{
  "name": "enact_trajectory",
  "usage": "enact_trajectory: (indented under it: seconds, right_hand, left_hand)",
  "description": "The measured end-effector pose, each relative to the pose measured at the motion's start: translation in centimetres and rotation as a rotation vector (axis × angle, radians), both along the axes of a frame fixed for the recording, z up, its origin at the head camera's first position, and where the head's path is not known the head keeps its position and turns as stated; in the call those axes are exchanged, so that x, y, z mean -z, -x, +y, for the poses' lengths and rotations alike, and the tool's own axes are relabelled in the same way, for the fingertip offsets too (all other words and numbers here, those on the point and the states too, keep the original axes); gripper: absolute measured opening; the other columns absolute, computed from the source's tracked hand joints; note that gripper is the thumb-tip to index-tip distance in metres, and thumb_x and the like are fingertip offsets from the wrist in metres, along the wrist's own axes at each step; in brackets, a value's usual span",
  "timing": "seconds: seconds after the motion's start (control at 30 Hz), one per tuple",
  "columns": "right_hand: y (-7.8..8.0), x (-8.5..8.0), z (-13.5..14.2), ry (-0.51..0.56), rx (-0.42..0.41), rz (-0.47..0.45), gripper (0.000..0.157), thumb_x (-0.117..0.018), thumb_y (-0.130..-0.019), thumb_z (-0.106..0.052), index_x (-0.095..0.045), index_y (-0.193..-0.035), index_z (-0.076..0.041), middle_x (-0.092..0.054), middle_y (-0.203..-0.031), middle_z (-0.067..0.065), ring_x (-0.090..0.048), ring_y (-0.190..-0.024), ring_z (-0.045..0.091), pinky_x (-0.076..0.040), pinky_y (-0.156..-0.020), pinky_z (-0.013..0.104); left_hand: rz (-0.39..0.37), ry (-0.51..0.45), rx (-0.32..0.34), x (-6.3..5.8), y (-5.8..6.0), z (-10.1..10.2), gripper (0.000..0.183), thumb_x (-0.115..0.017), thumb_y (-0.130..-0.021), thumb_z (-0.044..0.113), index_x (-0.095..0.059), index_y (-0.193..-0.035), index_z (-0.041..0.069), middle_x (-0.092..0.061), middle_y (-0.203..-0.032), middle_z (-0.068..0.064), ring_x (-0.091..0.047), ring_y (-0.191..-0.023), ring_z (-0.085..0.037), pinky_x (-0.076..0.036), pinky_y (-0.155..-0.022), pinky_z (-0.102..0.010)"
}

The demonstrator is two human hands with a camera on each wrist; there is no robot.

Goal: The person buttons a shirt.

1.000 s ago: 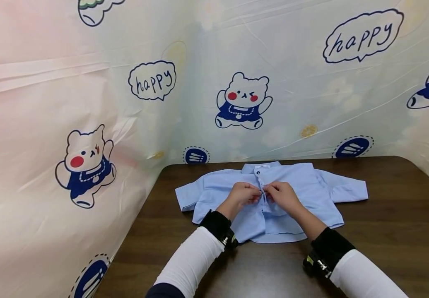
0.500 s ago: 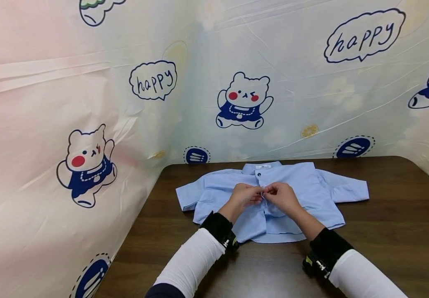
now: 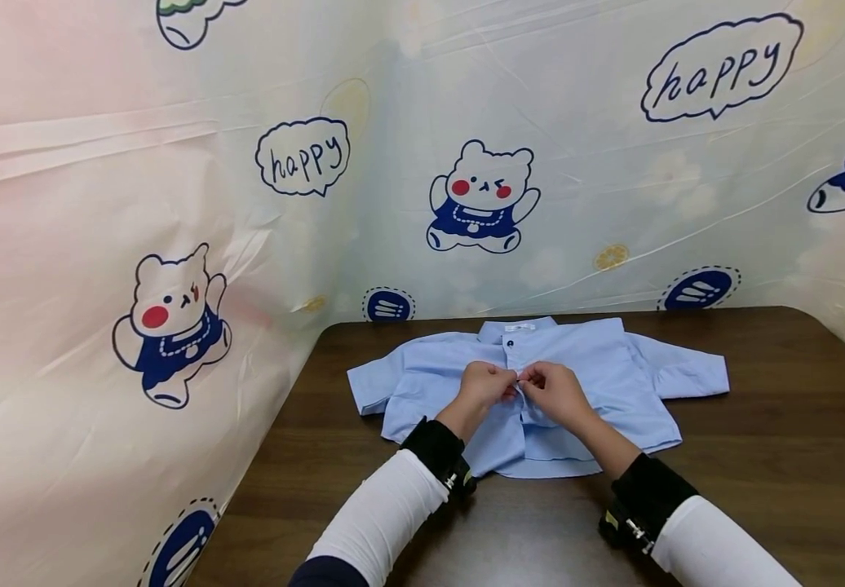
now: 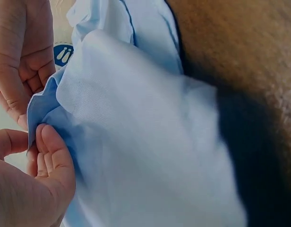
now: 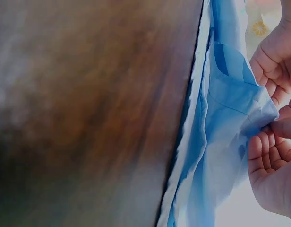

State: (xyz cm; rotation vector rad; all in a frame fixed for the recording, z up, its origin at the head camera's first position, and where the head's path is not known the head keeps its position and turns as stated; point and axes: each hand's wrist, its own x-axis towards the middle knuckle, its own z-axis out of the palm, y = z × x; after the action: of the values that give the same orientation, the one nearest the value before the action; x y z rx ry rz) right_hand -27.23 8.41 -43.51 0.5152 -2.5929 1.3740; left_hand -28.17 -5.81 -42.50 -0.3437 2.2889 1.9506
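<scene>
A light blue short-sleeved button-up shirt (image 3: 430, 363) lies front up, its collar (image 3: 494, 331) toward the far edge. A dark button (image 3: 510, 343) shows below the collar. At mid-placket my left hand (image 3: 483, 385) pinches the shirt's front edge; the left wrist view shows thumb and curled fingers on the fold (image 4: 38, 109). Close against it, my right hand (image 3: 556, 393) pinches the same edge between thumb and fingers, seen in the right wrist view beside the lifted cloth (image 5: 235, 101). The fingertips nearly meet, and whatever lies between them is hidden.
The shirt rests on a dark brown wooden table (image 3: 782, 456). Behind and to the left hangs a pale curtain (image 3: 577, 106) printed with bears and "happy" bubbles. Black straps with small cameras (image 3: 459, 481) circle both wrists over white sleeves.
The fingertips of both hands have drawn closer together at the placket. My left hand has turned slightly and its fingers look more curled. The shirt lies almost as before.
</scene>
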Motion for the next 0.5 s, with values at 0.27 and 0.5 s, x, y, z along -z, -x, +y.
enact_trajectory:
  seconds: [0.27, 0.5]
  right_hand:
    - [-0.1, -0.6, 0.3, 0.166, -0.008, -0.224, 0.009, -0.060, -0.092, 0.000, -0.066, -0.092, 0.007, -0.061, -0.077, 0.005, -0.053, -0.069, 0.014, -0.046, -0.062, 0.027]
    - [0.3, -1.1, 1.2, 0.505, -0.101, -0.620, 0.015, -0.051, -0.097, -0.002, -0.062, -0.096, 0.007, -0.057, -0.076, 0.003, -0.053, -0.067, 0.011, -0.048, -0.063, 0.024]
  left_hand:
    - [0.080, 0.084, 0.031, 0.1, -0.1, 0.0, 0.009, -0.069, -0.085, 0.002, -0.074, -0.080, -0.003, -0.068, -0.077, -0.005, -0.063, -0.062, -0.011, -0.055, -0.062, -0.026]
    - [0.241, 0.216, 0.149, 0.1, -0.4, -0.3, 0.003, -0.072, -0.082, 0.000, -0.071, -0.080, 0.000, -0.064, -0.073, 0.001, -0.057, -0.067, -0.007, -0.050, -0.062, -0.021]
